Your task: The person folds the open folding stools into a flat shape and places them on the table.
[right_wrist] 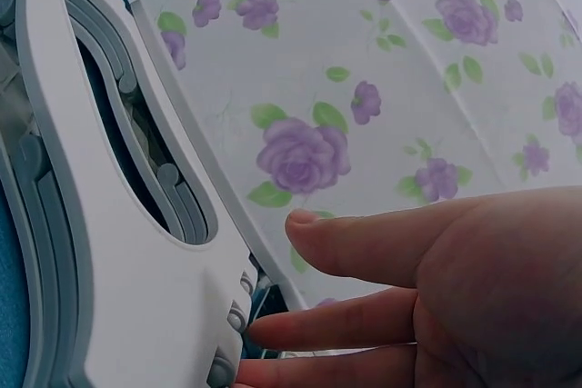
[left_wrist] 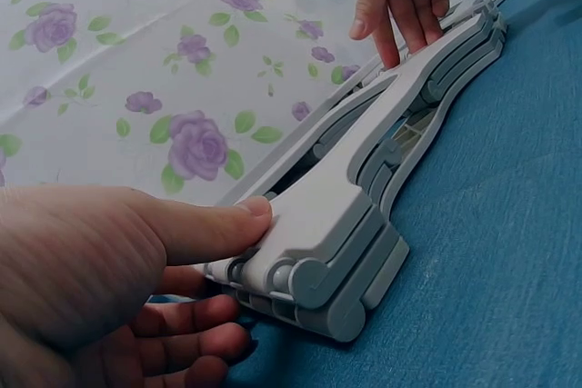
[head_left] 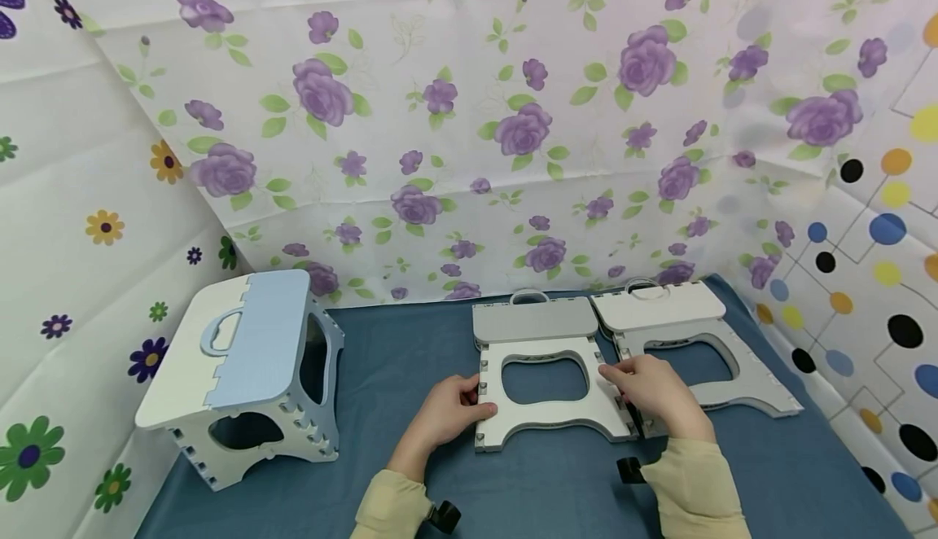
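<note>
A flat-folded step stool (head_left: 542, 414), with a grey top strip, white leg panel and curved cutout, lies on the blue cloth between my hands. At its left edge my left hand (head_left: 443, 413) pinches the corner. The left wrist view shows that thumb (left_wrist: 223, 227) pressing the white face, with the other fingers at the hinged side and below. My right hand (head_left: 655, 392) is by the opposite edge. In the right wrist view its thumb (right_wrist: 355, 244) stands off the stool, while the extended fingers (right_wrist: 332, 323) reach the hinge knobs along the side.
Another folded stool (head_left: 747, 391) lies close against the right side, partly behind my right hand. At the left stands an unfolded white and blue stool (head_left: 271, 335) with a carry handle (head_left: 212, 335). A flowered curtain (head_left: 440, 156) hangs behind the blue cloth (head_left: 396, 352).
</note>
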A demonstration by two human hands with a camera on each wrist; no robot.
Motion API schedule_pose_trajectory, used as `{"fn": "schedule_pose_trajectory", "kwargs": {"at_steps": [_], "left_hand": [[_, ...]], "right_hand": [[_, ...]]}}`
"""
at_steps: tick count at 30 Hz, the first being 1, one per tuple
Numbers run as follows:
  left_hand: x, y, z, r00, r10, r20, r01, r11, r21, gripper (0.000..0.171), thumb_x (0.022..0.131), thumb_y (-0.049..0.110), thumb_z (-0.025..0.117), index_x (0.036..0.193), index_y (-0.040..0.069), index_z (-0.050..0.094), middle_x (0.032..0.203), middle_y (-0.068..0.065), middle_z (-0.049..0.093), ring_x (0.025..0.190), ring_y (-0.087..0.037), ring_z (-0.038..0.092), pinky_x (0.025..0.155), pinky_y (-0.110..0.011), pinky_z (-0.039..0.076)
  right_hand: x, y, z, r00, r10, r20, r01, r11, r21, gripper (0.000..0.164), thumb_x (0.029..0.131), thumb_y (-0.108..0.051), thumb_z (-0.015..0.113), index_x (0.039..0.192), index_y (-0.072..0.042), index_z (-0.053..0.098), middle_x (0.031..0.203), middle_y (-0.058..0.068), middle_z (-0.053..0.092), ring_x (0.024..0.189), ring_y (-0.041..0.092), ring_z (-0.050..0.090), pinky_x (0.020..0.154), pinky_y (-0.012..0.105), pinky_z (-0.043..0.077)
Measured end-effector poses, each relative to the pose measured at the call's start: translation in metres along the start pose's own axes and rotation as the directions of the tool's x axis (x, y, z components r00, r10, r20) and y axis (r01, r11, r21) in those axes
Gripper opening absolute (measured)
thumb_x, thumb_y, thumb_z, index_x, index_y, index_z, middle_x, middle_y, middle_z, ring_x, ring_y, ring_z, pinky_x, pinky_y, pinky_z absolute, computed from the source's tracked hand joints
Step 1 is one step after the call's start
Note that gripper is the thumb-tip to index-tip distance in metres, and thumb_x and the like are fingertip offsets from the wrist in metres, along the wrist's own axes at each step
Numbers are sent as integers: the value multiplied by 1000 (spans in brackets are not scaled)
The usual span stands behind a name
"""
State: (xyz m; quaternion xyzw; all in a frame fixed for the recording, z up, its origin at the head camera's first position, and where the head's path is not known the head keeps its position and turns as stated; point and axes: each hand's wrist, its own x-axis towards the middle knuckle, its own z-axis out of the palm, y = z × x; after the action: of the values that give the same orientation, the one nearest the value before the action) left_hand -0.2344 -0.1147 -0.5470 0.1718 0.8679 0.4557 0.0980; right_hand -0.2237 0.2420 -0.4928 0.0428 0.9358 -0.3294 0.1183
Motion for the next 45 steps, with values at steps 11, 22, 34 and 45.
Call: {"fn": "schedule_pose_trajectory", "kwargs": {"at_steps": [11,22,34,45], "left_hand": [[-1,0,-3,1000,-12,-6,12,1000,-18,64,101,28,78,150,-7,56,101,-5,62,79,-18,53,69,-33,44],[-3,3,-13,999,-52,0,51,998,-34,59,107,34,70,151,-3,57,118,-8,68,85,-17,60,72,-38,51],[-33,15,-67,949,-10,-316,16,1000,16,47,108,32,69,150,11,63,136,-8,65,118,-27,66,94,-51,56],[-120,-1,-115,666,172,-726,-115,985,127,14,105,8,71,114,8,82,99,2,76,77,-6,69,63,-18,52]], "right_hand": [[-4,-3,1,1000,-18,-4,18,1000,1,65,110,-50,58,140,7,66,115,16,75,93,23,71,84,53,57],[-4,-5,0,998,-58,-30,58,998,-7,67,110,-51,56,150,3,58,137,29,65,114,41,69,92,61,55],[-1,-13,2,993,-81,-90,84,996,32,73,108,-59,57,151,0,57,118,18,74,94,24,73,78,50,58],[0,-19,13,993,-100,-64,104,993,61,66,108,-53,61,151,-2,59,124,19,72,98,25,73,73,44,58]]}}
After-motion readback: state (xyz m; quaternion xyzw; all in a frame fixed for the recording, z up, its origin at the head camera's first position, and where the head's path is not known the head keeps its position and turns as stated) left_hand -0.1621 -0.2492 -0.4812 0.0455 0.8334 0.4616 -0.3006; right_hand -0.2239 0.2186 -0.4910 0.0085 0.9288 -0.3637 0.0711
